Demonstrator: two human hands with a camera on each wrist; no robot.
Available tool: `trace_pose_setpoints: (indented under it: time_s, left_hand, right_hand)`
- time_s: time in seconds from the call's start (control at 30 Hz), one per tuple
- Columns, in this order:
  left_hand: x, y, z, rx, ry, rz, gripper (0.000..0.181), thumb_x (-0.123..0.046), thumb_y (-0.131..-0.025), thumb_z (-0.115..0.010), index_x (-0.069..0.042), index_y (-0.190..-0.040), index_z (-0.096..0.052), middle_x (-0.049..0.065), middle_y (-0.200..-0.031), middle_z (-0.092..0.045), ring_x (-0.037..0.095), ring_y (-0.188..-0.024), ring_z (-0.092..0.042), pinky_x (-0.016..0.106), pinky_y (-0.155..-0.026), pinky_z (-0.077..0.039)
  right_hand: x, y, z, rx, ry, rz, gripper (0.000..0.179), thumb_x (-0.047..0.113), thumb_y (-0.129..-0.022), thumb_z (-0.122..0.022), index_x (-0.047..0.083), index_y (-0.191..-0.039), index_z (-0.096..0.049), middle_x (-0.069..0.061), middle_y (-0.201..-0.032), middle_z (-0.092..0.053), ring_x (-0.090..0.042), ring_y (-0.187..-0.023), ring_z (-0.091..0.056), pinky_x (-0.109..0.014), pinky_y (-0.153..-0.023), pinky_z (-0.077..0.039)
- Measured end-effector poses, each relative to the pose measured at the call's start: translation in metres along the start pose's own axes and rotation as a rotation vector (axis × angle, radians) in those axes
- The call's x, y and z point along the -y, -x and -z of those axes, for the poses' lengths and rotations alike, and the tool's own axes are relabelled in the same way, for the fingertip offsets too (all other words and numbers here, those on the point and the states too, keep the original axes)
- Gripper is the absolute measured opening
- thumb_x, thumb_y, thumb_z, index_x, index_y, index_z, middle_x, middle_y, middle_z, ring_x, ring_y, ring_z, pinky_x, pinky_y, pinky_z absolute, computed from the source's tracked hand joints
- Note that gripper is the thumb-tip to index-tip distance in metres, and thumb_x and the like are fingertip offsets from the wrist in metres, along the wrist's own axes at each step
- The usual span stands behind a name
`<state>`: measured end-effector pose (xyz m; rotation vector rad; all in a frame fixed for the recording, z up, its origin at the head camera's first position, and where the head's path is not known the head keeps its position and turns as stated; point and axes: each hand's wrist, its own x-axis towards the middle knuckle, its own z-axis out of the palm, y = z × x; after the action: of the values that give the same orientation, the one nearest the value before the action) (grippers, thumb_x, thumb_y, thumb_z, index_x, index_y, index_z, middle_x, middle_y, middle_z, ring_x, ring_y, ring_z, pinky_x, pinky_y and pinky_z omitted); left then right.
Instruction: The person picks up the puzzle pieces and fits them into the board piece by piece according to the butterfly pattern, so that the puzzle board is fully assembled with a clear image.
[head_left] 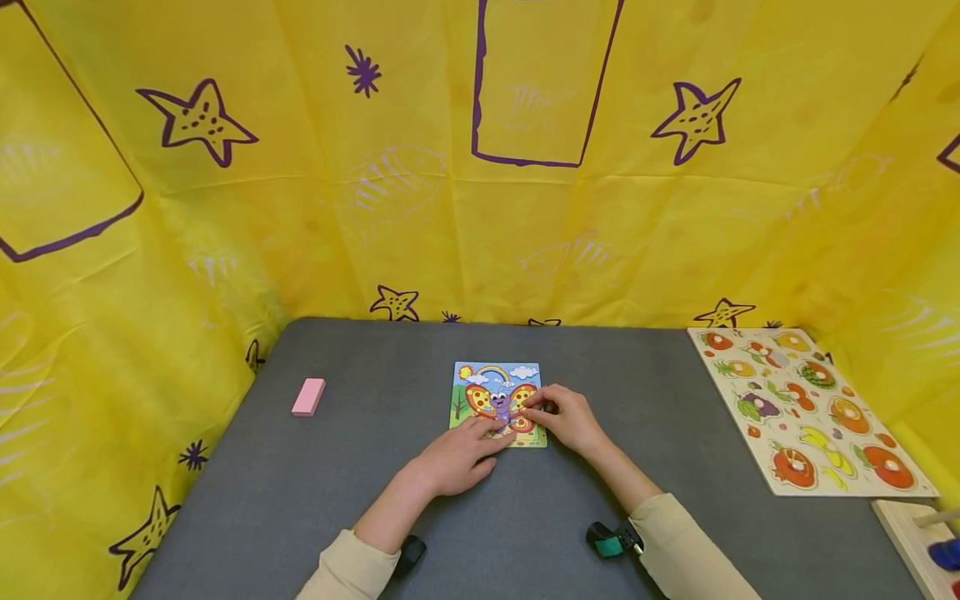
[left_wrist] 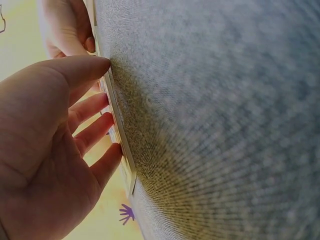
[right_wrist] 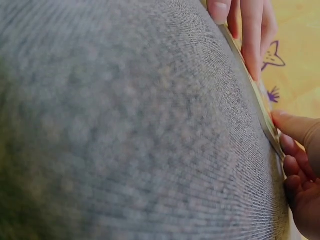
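A square butterfly puzzle (head_left: pixel 480 379) lies flat on the dark grey table, with a sun, rainbow and clouds printed along its top. My left hand (head_left: pixel 459 454) rests on its lower left part with the fingers fairly straight, covering some of the picture. In the left wrist view, the fingertips (left_wrist: pixel 114 152) touch the board's edge. At the right wing, my right hand (head_left: pixel 567 419) brings thumb and index finger together and pinches a puzzle piece, whose outline the fingers hide. The right wrist view shows this hand (right_wrist: pixel 305 170) at the board's edge, its other fingers curled.
A pink block (head_left: pixel 308 397) lies to the left on the table. At the right is a large wooden fruit puzzle board (head_left: pixel 757 433), with part of a wooden toy with pegs (head_left: pixel 900 533) nearer. Yellow patterned cloth (head_left: pixel 450 233) hangs behind and at both sides.
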<state>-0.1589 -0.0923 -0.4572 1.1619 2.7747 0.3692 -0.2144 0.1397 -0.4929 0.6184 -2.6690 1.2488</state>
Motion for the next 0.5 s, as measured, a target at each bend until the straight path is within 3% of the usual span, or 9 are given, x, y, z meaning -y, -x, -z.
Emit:
trace_pose_setpoints:
  time_s: [0.23, 0.5]
  left_hand:
    - [-0.0013, 0.0008, 0.0013, 0.008, 0.01, 0.013, 0.045, -0.021, -0.099, -0.056, -0.017, -0.143, -0.052, 0.008, -0.143, -0.049, 0.027, -0.132, -0.042, 0.044, -0.106, -0.038]
    - [-0.0032, 0.0017, 0.0037, -0.011, 0.016, 0.009, 0.044, -0.017, -0.097, -0.058, -0.015, -0.141, -0.055, 0.01, -0.139, -0.051, 0.028, -0.129, -0.044, 0.044, -0.104, -0.04]
  right_hand:
    - [0.0022, 0.0002, 0.0005, 0.015, -0.009, -0.029, 0.009, 0.017, -0.081, -0.08, 0.014, -0.085, -0.073, 0.008, -0.076, -0.057, -0.008, -0.064, -0.047, -0.024, -0.059, -0.039]
    - [0.0066, -0.0068, -0.0025, 0.04, -0.003, -0.128, 0.017, 0.018, -0.081, -0.081, 0.01, -0.089, -0.067, 0.005, -0.07, -0.051, -0.01, -0.06, -0.043, -0.024, -0.056, -0.034]
